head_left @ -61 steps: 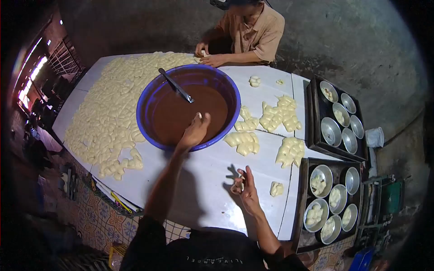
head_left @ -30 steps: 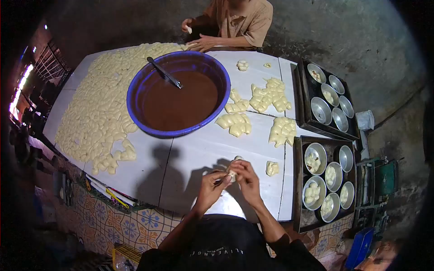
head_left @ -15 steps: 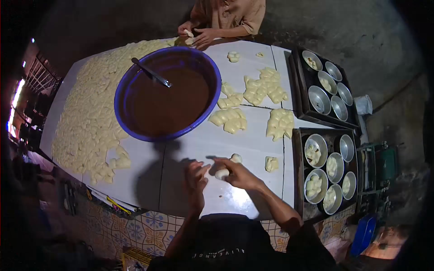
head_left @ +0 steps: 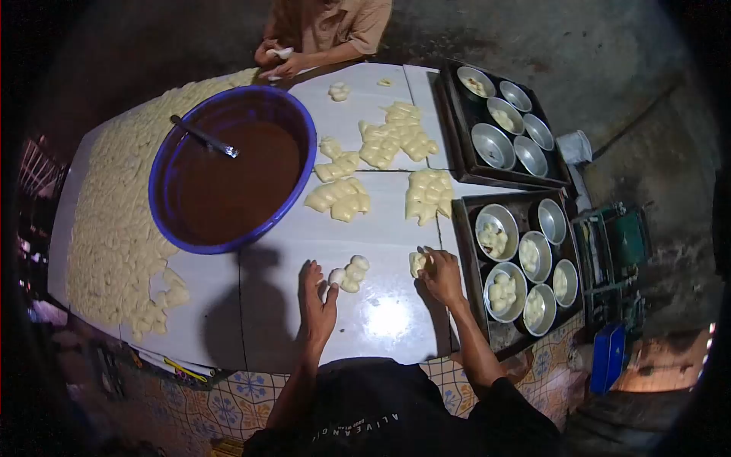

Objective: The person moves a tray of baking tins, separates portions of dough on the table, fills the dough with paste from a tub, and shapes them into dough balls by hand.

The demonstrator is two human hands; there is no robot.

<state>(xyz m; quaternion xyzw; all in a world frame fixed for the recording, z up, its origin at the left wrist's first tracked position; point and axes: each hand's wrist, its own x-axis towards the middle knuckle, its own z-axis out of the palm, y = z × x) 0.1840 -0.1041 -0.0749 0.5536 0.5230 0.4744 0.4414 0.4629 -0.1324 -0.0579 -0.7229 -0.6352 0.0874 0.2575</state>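
Note:
A small cluster of pale dough balls (head_left: pixel 353 274) lies on the white table near me. My left hand (head_left: pixel 318 308) stands on edge just left of it, fingers stretched and thumb apart, the thumb tip against or very near the leftmost ball. Farther right, my right hand (head_left: pixel 443 277) has its fingertips closed on a small piece of dough (head_left: pixel 416 263) resting on the table. Beyond my hands lie several flat lumps of dough, among them one lump (head_left: pixel 429 195) in line with my right hand and another lump (head_left: pixel 339 199) closer to the basin.
A blue basin (head_left: pixel 308 163) of brown filling holds a spoon (head_left: pixel 205 138). Many dough pieces (head_left: pixel 114 228) cover the table's left side. At right, two dark trays (head_left: pixel 457 221) carry round metal tins (head_left: pixel 493 146), some with dough. A co-worker (head_left: pixel 327 34) handles dough across the table.
My right hand has moved right, from the dough balls to the separate dough piece. The balls now sit together beside my left hand. The whole view has shifted.

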